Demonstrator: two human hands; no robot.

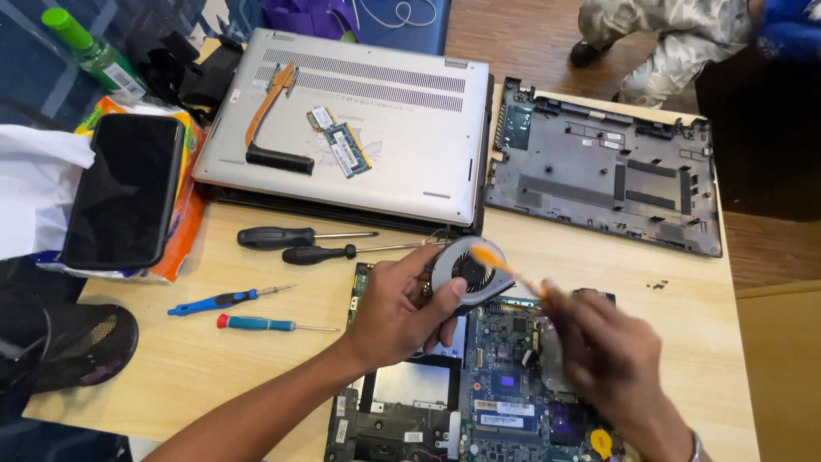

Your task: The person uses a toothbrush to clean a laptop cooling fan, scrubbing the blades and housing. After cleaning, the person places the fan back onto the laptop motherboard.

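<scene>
Fan getting brushed over the open laptop
Left hand (398,312) fingers wrapped around the fan (466,269), held just above the board (513,376); right hand (611,364) is blurry, fingers pinching an orange brush (500,265) touching the fan.

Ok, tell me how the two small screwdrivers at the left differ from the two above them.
The small screwdrivers have coloured handles, blue and teal with red tips; the larger screwdrivers have black handles. The small ones are thinner with shorter shafts. All four lie flat on the wooden table, untouched, shafts pointing right.
</scene>
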